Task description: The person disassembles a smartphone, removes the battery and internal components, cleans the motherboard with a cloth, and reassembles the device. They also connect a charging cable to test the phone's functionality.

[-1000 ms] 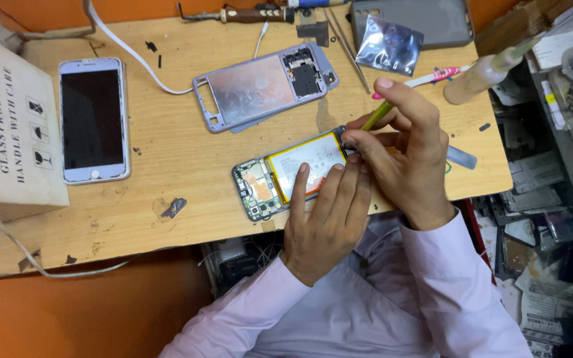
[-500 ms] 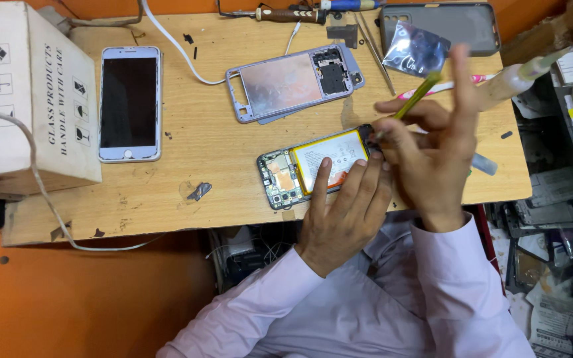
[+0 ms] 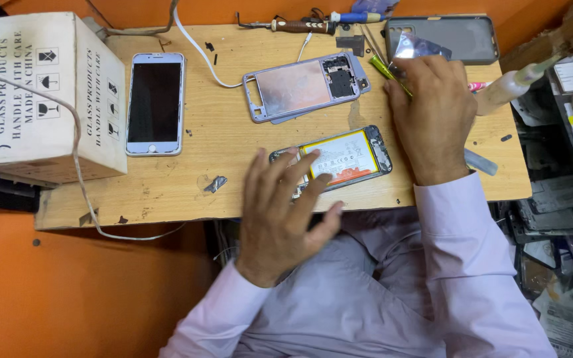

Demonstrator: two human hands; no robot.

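Observation:
An opened phone (image 3: pixel 349 156) with a yellow-edged battery showing lies near the front edge of the wooden bench (image 3: pixel 233 159). My left hand (image 3: pixel 276 212) is spread flat, its fingertips resting on the phone's left end. My right hand (image 3: pixel 432 113) is farther back, to the right of the phone, closed around a thin yellow-green tool (image 3: pixel 382 66) that sticks out up and left. That hand lies just below a silvery foil bag (image 3: pixel 419 46) and a dark phone case (image 3: pixel 442 36).
A purple phone frame (image 3: pixel 306 85) lies behind the opened phone. A white smartphone (image 3: pixel 155 103) and a cardboard box (image 3: pixel 41 99) are at the left. A soldering iron (image 3: pixel 293 25) lies at the back edge, a squeeze bottle (image 3: pixel 512 83) at the right, a small metal scrap (image 3: pixel 215 183) in front.
My right hand has lifted the green tool off the opened phone and moved back toward the foil bag. My left hand has slid left and opened flat. The view shifted.

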